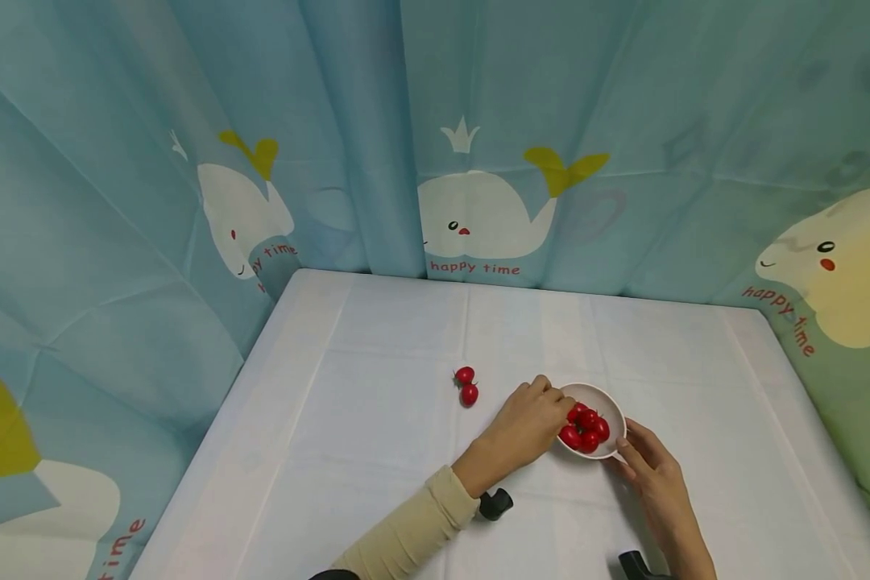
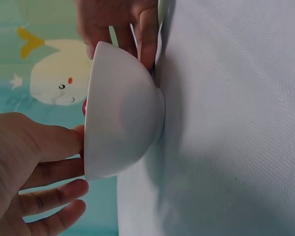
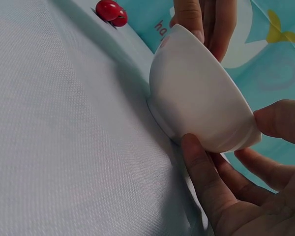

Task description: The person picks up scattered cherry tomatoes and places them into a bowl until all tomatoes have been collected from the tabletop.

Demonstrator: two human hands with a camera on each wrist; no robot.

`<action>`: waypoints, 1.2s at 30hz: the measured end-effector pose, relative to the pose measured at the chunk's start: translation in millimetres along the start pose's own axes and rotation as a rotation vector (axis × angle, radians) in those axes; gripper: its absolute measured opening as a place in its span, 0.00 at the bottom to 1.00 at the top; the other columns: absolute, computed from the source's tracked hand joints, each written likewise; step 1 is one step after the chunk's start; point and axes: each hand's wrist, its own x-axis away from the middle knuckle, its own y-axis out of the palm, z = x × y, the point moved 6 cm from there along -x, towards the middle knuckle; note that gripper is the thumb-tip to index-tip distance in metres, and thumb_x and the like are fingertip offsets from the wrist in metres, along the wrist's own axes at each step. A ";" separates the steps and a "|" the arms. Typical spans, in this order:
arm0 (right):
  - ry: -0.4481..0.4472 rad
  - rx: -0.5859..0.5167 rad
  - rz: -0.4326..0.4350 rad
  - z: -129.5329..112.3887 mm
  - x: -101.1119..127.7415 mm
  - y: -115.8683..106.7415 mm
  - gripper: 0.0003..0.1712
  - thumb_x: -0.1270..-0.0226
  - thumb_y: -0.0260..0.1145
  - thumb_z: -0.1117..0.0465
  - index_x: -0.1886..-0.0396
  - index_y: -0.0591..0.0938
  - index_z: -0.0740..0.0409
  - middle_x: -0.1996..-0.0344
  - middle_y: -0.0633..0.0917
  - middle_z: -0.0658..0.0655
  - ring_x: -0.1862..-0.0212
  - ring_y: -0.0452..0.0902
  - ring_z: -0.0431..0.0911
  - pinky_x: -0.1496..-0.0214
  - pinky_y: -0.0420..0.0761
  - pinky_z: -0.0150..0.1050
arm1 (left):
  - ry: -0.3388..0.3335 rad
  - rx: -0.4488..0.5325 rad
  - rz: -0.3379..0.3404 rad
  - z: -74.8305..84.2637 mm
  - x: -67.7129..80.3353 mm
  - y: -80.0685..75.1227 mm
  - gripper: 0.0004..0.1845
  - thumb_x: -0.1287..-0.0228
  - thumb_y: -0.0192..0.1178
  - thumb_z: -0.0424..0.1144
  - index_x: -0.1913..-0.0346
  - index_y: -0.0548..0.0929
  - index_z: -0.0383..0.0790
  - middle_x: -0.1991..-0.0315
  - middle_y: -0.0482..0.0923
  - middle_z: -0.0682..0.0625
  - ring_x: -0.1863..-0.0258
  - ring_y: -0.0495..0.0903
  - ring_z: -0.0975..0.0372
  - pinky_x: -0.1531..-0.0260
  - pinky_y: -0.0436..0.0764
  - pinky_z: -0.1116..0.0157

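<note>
A small white bowl (image 1: 613,395) with several red cherry tomatoes (image 1: 589,420) in it stands on the white-covered table. My right hand (image 1: 656,479) grips it from the right, thumb at the rim and fingers against the side and underneath, as the right wrist view (image 3: 255,196) also shows. From the left, my left hand (image 1: 525,423) reaches over the near rim, its thumb and forefinger tips going inside the bowl (image 2: 120,113). Those tips are hidden, so whether they pinch a tomato cannot be told. The other left fingers extend loosely outside the rim.
Two more cherry tomatoes (image 1: 467,387) lie together on the table (image 1: 377,403), left of the bowl. Blue-green curtains (image 1: 362,145) with whale prints hang behind the table and at both sides. Black wrist-worn pieces (image 1: 496,504) show by both wrists.
</note>
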 end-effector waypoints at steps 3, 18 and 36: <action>-0.013 -0.011 -0.002 -0.4 -0.4 0.2 0.40 0.18 0.59 0.52 0.19 0.56 0.65 0.35 0.68 0.47 0.47 0.75 0.19 0.47 0.82 0.21 | -0.008 0.035 0.014 -3.6 3.4 -1.0 0.11 0.27 0.65 0.47 0.46 0.88 0.52 0.53 0.89 0.59 0.57 0.79 0.64 0.65 0.73 0.74; -0.016 -0.020 0.001 -0.7 -1.7 1.9 0.39 0.18 0.59 0.55 0.19 0.56 0.66 0.30 0.65 0.52 0.47 0.73 0.17 0.46 0.82 0.22 | -0.067 0.230 0.066 -22.6 26.1 -9.9 0.15 0.25 0.63 0.45 0.39 0.85 0.50 0.46 0.87 0.57 0.51 0.82 0.65 0.54 0.79 0.74; -0.016 -0.020 0.004 1.1 -1.4 -0.3 0.40 0.18 0.60 0.53 0.19 0.56 0.66 0.33 0.67 0.49 0.48 0.73 0.16 0.47 0.82 0.21 | -0.514 0.594 0.263 -65.8 72.7 -8.3 0.16 0.31 0.70 0.36 0.42 0.85 0.41 0.47 0.85 0.49 0.47 0.84 0.56 0.44 0.83 0.61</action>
